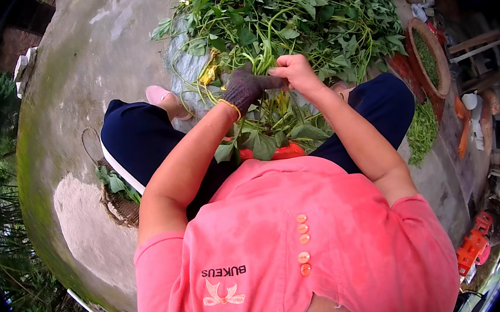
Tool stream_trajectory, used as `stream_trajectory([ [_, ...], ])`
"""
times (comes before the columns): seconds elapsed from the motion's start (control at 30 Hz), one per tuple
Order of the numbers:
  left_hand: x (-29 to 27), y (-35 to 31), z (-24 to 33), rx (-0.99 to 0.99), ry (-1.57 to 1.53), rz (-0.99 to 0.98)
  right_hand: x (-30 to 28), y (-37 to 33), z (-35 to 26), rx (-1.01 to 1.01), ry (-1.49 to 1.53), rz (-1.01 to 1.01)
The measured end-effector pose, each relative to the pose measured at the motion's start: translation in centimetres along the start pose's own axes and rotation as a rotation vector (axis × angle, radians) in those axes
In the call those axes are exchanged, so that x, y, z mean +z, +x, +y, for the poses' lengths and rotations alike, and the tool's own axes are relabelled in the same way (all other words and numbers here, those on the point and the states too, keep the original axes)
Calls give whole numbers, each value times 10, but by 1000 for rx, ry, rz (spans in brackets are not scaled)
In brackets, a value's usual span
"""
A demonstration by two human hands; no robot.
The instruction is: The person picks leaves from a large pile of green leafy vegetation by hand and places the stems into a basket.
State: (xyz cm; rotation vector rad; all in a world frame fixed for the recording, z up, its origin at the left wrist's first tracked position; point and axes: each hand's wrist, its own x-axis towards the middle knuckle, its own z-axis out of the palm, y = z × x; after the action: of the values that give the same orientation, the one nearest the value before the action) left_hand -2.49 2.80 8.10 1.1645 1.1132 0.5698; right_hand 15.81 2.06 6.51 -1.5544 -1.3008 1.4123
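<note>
In a dark knitted glove with a yellow cuff, my left hand [244, 88] is closed round a bunch of pale green leafy stems [263, 54]. The stems rise out of the fist toward the pile. My bare right hand [298, 73] meets it from the right, thumb and fingers pinched together at the gloved fingers beside the stems. Whatever lies in that pinch is too small to make out. Just beyond both hands spreads a large heap of leafy green vines [321, 20]. More loose leaves [261, 144] lie below my wrists, between my legs.
A wicker basket [123, 209] with leaves stands left of my knee, near a pale grainy patch [90, 233] on the concrete. To the right are a pile of cut green stems [423, 132], a round woven tray [413, 35] and an orange-red plastic object [474, 248].
</note>
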Motion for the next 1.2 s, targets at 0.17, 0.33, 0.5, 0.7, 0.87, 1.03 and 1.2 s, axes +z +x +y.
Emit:
stream_trajectory([
  [0.17,-31,25,-21,71,158,-28,2,-5,-6,5,-38,-109],
  [0.33,-90,60,-44,-305,11,410,-6,-11,-16,-30,148,-18],
  [0.5,-27,24,-30,-164,-163,-3,-27,8,-1,3,264,151],
  [0.7,-7,10,-27,23,190,-118,6,10,-7,91,386,201],
  [0.87,-10,13,-43,58,73,-81,5,7,15,58,-15,125],
  [1.03,8,3,-37,-348,-653,-201,32,-9,11,172,634,194],
  [1.2,-7,2,-28,-406,-539,-262,22,-10,13,194,173,292],
])
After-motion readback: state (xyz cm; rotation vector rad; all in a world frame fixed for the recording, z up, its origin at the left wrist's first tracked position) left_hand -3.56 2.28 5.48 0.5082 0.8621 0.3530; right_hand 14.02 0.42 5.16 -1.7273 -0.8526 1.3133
